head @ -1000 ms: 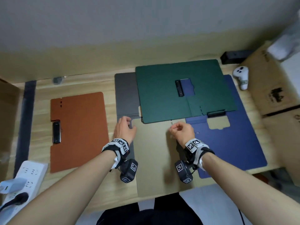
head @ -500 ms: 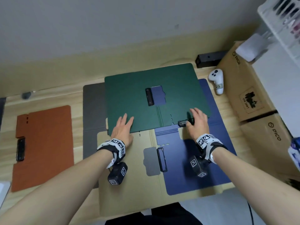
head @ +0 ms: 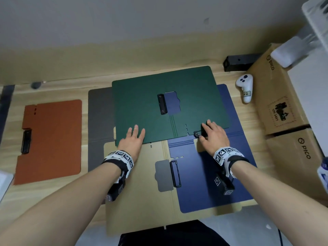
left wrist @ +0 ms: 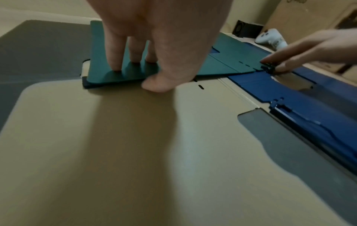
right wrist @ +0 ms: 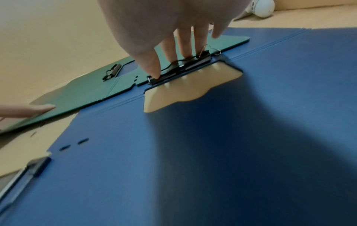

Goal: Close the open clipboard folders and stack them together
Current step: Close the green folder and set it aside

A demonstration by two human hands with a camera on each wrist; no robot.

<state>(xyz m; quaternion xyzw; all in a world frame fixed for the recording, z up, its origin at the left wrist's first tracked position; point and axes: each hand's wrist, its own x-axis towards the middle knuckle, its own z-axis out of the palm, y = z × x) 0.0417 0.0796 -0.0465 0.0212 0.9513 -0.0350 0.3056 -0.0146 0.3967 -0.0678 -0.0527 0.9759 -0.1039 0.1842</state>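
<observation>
Several clipboard folders lie open and overlapping on the wooden desk: a green folder [head: 150, 107] on top at the back, a blue folder [head: 213, 174] to the right, a tan folder [head: 138, 192] in front and a grey folder [head: 100, 121] underneath at left. My left hand [head: 133, 139] rests flat with straight fingers [left wrist: 115, 61] on the green folder's [left wrist: 222, 64] near left edge. My right hand [head: 213, 135] lies with straight fingers [right wrist: 185, 45] on the black clip [right wrist: 183, 67] at the green folder's [right wrist: 77, 94] near right edge. A closed orange folder [head: 51, 139] lies apart at the left.
Two cardboard boxes [head: 284, 103] stand along the right side, with a white controller [head: 245, 87] and a small black box [head: 237, 62] beside them at the back. A wall runs behind the desk. A power strip's corner shows at the left edge.
A second ago both hands were loosely curled at the tan folder's far edge. They moved onto the green folder's near edge and flattened, the right onto its clip; they have hardly moved since half a second ago.
</observation>
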